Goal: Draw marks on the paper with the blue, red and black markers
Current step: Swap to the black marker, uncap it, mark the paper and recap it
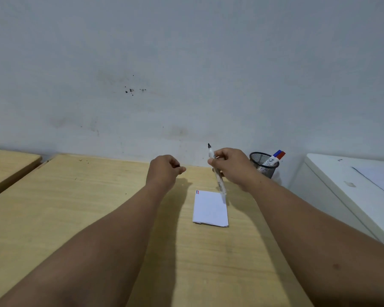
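Observation:
A small stack of white paper lies on the wooden table, with a short blue mark and a short red mark at its top left corner. My right hand holds the uncapped black marker above the paper's far edge, its dark tip pointing up. My left hand is closed to the left of it, with a small black piece, apparently the marker's cap, showing between the fingers. The blue marker and red marker stand capped in a black mesh cup by the wall.
A white cabinet stands close to the table's right side. Another wooden table sits at the far left across a narrow gap. A pale wall rises directly behind the table.

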